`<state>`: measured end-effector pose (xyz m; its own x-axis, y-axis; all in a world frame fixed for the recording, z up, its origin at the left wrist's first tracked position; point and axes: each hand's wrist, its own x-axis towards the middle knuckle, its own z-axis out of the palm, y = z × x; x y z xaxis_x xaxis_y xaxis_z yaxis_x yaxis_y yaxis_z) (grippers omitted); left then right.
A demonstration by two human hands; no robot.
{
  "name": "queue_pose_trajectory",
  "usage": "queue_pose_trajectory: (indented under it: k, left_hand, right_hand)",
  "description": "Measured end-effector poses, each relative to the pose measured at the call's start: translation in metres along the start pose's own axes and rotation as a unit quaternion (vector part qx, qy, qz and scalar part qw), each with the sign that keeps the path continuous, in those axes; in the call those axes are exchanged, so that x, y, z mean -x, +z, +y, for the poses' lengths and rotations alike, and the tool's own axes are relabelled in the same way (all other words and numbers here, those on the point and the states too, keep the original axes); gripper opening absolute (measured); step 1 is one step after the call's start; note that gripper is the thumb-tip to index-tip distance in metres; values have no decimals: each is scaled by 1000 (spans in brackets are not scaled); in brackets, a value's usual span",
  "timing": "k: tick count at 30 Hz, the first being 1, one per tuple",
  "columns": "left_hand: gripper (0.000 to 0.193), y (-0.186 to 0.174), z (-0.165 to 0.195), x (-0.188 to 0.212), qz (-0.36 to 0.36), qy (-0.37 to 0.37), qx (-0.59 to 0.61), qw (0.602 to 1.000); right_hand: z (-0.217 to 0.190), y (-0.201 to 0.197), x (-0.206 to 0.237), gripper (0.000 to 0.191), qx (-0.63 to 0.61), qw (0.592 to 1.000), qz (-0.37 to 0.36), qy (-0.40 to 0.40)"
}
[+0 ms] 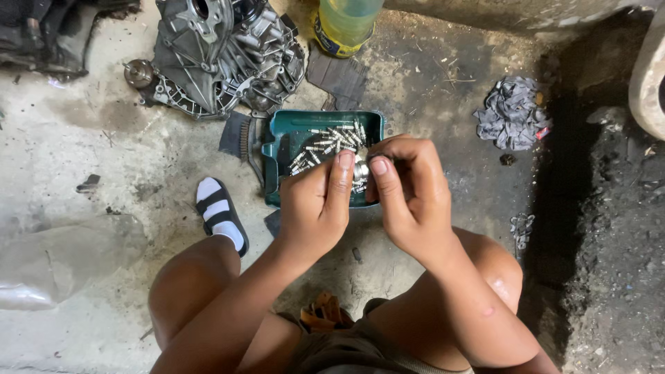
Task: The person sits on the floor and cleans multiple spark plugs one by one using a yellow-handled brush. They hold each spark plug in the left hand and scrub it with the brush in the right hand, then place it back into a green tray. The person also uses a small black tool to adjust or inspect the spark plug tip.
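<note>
A person squats on a dirty floor (429, 76) and looks down at two hands. The left hand (315, 204) and the right hand (409, 194) are close together, thumbs almost touching. Both pinch one small shiny metal part (361, 170) between them, so each hand is closed on it. The part is mostly hidden by the fingers, so it may be a short round piece, but it is hard to tell.

The part is held just above the near side of a green tray (277, 149). The tray sits on the floor, just past the hands. Many little silver bolts (339, 137) lie in a heap inside it.

Far and to the left is a big grey metal case (222, 55) with ribs and holes. Right of it, at the far edge, stands a bottle (344, 26) with yellow liquid. A crumpled dark rag (511, 112) lies on the right, well apart from the tray. On the left, one foot in a black sandal (220, 216) and white sock rests near the tray. The knees are near, on both sides.
</note>
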<state>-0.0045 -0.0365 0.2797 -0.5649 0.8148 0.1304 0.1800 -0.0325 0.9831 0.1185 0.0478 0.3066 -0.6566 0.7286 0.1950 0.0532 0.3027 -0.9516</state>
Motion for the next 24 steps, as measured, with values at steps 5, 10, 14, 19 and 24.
queue_pose_trajectory:
  k: [5,10,14,19,24]
  left_hand:
    - [36,9,7,4,26,58,-9,998]
    - [46,6,6,0,12,-35,60,998]
    - [38,4,8,-1,49,28,-27,998]
    - [33,1,11,-1,39,30,-7,999]
    - [34,3,9,-4,48,112,-99,988]
  right_hand:
    - [-2,3,-5,8,-20,999,34,2]
    - [-3,5,-7,11,-28,999,20,-15]
    - [-2,7,-8,11,-43,998,18,-32]
    - [-1,7,-6,13,-16,999,19,-44]
    - [3,6,-7,14,-32,999,43,-10]
